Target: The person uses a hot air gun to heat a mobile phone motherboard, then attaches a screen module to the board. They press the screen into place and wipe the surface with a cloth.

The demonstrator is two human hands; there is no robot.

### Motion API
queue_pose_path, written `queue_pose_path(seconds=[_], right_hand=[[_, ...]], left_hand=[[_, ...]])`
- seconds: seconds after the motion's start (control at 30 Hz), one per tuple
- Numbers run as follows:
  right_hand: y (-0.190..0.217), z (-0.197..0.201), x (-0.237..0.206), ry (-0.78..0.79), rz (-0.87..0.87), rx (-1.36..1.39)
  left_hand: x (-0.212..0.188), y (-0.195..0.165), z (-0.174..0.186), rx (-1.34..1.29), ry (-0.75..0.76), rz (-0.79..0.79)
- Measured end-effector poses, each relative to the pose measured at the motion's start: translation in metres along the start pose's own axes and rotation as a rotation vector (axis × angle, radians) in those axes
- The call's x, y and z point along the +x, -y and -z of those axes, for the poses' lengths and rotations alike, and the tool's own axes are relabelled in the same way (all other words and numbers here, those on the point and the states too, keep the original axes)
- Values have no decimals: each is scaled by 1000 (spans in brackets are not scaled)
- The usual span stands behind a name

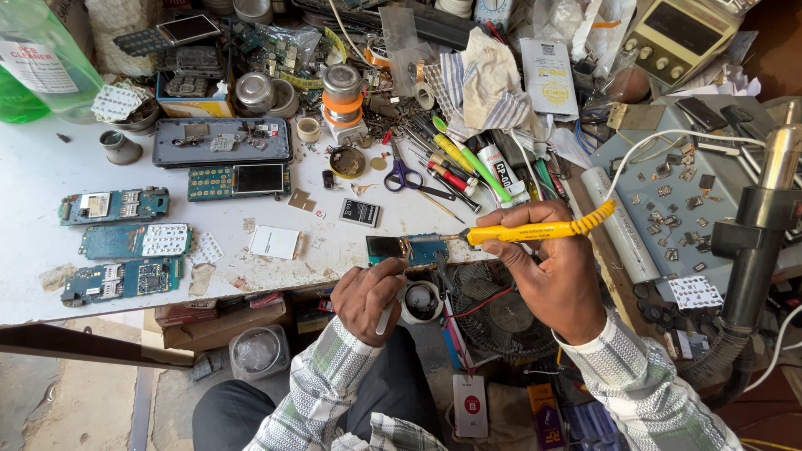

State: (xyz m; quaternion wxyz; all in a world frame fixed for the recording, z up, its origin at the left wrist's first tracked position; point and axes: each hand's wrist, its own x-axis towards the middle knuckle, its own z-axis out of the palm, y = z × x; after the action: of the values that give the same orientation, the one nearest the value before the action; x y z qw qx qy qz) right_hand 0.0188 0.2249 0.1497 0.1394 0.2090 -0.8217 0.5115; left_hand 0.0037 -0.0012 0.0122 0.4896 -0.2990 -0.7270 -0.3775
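Right hand (547,276): fingers wrapped tight around a yellow soldering iron (535,231), held level, tip pointing left onto a small circuit board (407,248) that sits at the near edge of the white workbench (50,167). Left hand (368,296): below that near edge, just under the board, fingers curled around a thin pale tool (384,317), possibly tweezers; the view is too poor to be sure. Left part of bench: three blue phone boards (117,242) stacked one behind the other, a white card (274,242) to their right. Farther back: a board with keypad and screen (238,180), a grey phone casing (221,140), a black battery (360,212). Centre far: purple-handled scissors (404,174), a spread of screwdrivers and pens (455,167), a striped cloth (480,83). Far left corner: a clear bottle holding green liquid (33,63). Right side: a grey mat scattered with small chips (677,200), a hot-air nozzle on a black stand (764,209).
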Motion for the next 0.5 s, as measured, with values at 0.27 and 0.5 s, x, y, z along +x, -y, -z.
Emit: queue_pose_path(seconds=[0.27,0.5], right_hand=[[-1,0,1,1,24,-23],[-6,8,22,-5,-102,62]], left_hand=[[-1,1,0,-2,9,-9],[-2,4,1,-16,22,-61]])
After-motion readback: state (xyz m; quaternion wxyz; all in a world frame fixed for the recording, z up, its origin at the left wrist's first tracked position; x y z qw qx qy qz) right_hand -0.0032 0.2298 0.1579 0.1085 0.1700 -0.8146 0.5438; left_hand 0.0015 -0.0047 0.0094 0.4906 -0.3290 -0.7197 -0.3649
